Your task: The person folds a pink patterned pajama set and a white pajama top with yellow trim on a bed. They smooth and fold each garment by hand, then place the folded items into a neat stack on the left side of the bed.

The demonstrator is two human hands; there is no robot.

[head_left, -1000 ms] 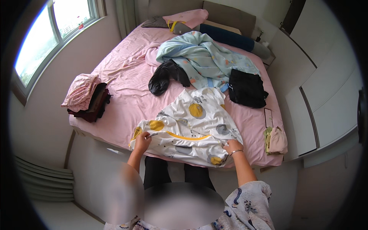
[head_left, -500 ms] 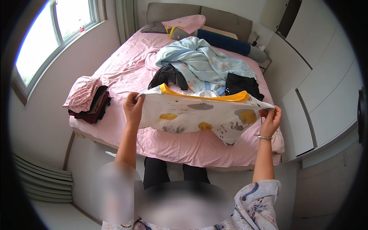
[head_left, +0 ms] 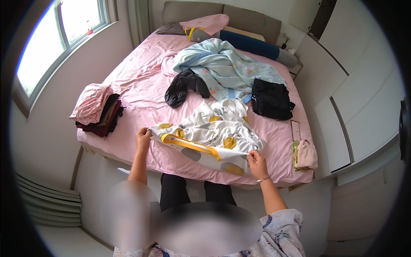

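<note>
A white top (head_left: 216,115) with yellow and grey blotches and a yellow neckline lies spread toward me over the pink bed sheet (head_left: 141,94). My left hand (head_left: 143,138) pinches one shoulder corner of it near the bed's front edge. At the opposite corner, my right hand (head_left: 257,164) grips the white cloth between thumb and fingers. The neckline is stretched between both hands, and part of the top hangs below it. Beyond the top lie a crumpled dark grey garment (head_left: 183,88) and a folded black garment (head_left: 270,100).
A stack of folded clothes, a pink one (head_left: 92,103) uppermost, sits at the bed's left corner. Small folded clothes (head_left: 306,154) lie at the right corner. Farther back are a rumpled light blue blanket (head_left: 209,60) and a long dark blue bolster (head_left: 246,45). Cabinets (head_left: 342,107) line the right side.
Both hands have come lower and nearer, the right one also moving left. The top, held up and stretched before, now has its body laid on the bed, uncovering the small folded clothes.
</note>
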